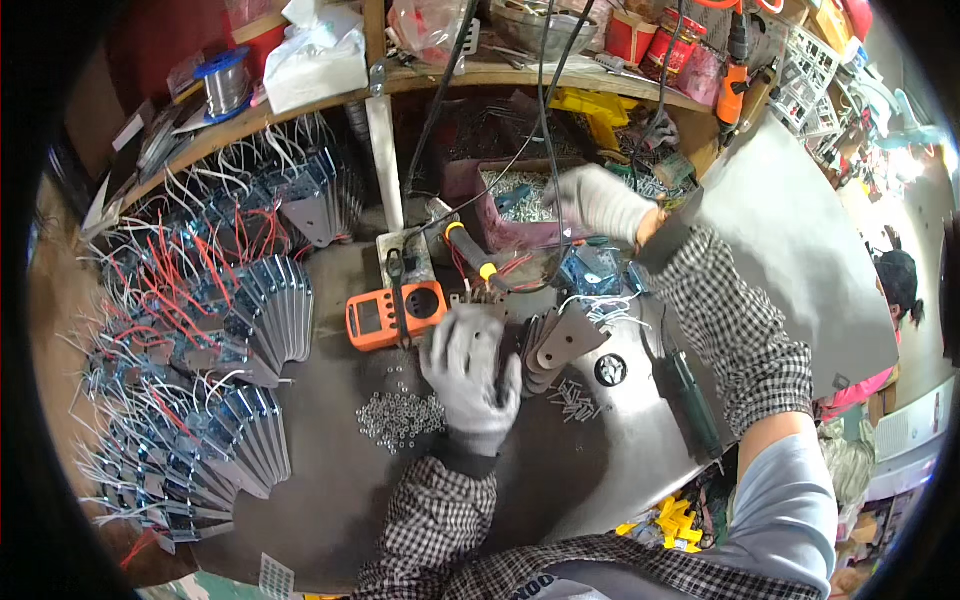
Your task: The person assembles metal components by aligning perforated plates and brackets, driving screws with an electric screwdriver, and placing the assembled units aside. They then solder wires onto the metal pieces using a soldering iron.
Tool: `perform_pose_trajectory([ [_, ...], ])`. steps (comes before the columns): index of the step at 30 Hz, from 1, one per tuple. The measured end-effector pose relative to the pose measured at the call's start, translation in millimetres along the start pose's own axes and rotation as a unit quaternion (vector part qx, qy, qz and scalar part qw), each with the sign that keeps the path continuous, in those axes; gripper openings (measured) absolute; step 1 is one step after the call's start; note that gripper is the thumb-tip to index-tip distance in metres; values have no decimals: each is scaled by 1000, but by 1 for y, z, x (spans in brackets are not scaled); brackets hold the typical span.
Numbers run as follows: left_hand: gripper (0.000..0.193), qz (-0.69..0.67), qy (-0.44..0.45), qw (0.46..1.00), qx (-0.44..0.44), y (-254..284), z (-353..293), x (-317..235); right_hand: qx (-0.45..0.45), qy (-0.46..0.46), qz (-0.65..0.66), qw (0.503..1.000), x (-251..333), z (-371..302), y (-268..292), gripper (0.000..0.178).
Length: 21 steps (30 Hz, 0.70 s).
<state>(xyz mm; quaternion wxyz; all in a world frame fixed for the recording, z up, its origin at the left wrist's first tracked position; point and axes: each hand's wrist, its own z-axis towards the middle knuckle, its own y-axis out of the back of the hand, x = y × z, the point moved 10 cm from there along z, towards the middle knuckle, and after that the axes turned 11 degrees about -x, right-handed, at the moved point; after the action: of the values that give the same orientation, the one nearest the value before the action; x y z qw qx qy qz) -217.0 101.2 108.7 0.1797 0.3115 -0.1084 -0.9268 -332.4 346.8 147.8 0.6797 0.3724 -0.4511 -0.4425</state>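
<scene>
My left hand (473, 385), in a pale knit glove, is over the dark work surface with fingers forward and thumb apart. It appears to hold nothing. Just beyond its fingertips are a notched metal plate (493, 308) and red wires. A stack of rounded metal plates (568, 342) stands to its right, and loose nuts (400, 420) lie to its left. Reaching over the right side of a pinkish bin (520, 236) of small screws is my gloved right hand (603, 203). Its fingers are smeared by motion, so whatever they hold is hidden.
Rows of wired plate assemblies (235, 330) fill the left side. An orange meter (396, 315) and a soldering iron (470, 252) lie ahead. At right are a green electric screwdriver (692, 405) and scattered screws (575, 402). Cables hang in front; an orange screwdriver (733, 92) hangs at upper right.
</scene>
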Motion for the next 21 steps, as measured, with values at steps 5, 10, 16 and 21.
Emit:
perform_pose_trajectory([
  [5, 58, -51, -9, 976, 212, -52, -23, -46, -106, -107, -273, 950, -109, 89, 8, 26],
  [10, 76, 71, 7, 954, 293, -82, -34, -40, -318, 16, -266, 910, -84, 113, -12, 25],
  [16, 66, 90, -37, 952, 291, -99, -24, -46, -159, -105, -335, 923, -137, 123, -8, 24],
  [21, 66, 87, -8, 951, 298, -96, -23, -34, -242, -47, -164, 955, -30, 34, 43, 23],
])
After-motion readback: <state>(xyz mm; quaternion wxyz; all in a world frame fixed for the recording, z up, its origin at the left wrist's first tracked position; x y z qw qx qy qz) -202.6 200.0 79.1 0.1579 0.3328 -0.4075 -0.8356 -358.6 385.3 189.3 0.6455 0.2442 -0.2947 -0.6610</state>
